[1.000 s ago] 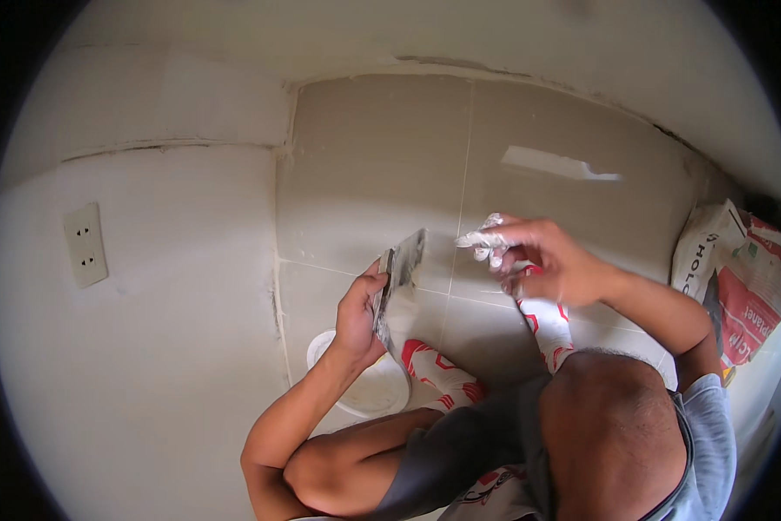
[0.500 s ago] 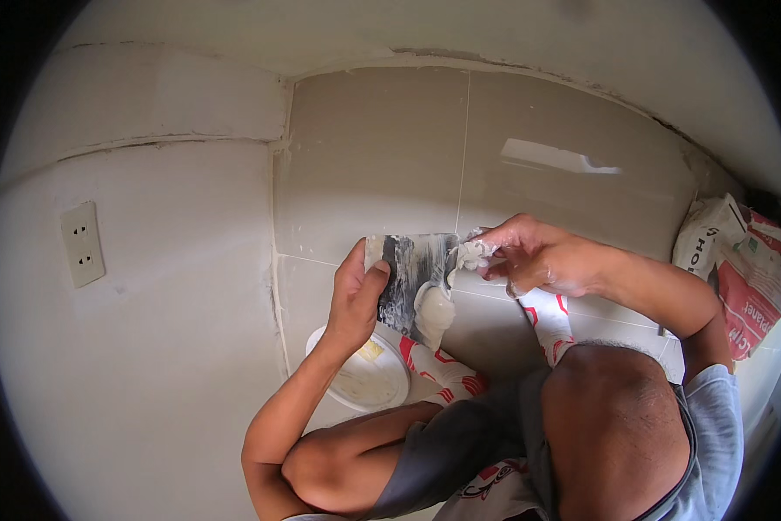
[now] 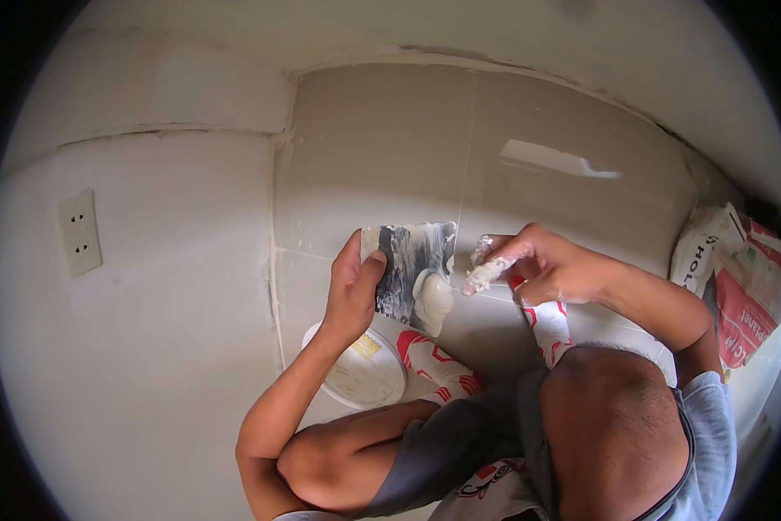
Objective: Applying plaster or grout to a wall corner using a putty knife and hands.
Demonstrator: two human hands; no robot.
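Note:
My left hand (image 3: 352,300) grips the left edge of a thin dark rectangular plate (image 3: 397,273), thumb on top. White paste streaks the plate's surface. A thick lump of white paste (image 3: 433,297) sits at its lower right edge. Just right of the plate, apart from it, is my right hand (image 3: 554,267). Its pasted fingers stretch toward the plate with gaps between them, and I see no tool in them. The thumb side is partly hidden.
Below the plate stands a round white lid or tub (image 3: 356,382) smeared with paste. Grey-beige tiles (image 3: 373,148) lie ahead, beside a white wall with an outlet (image 3: 79,233). A red and white sack (image 3: 742,295) stands at the right. My feet in patterned socks (image 3: 434,360) are close below.
My right hand has drawn back from the plate's right edge, its pasted fingers now stretched and spread. The plate has risen slightly in my left hand, the lump still on it.

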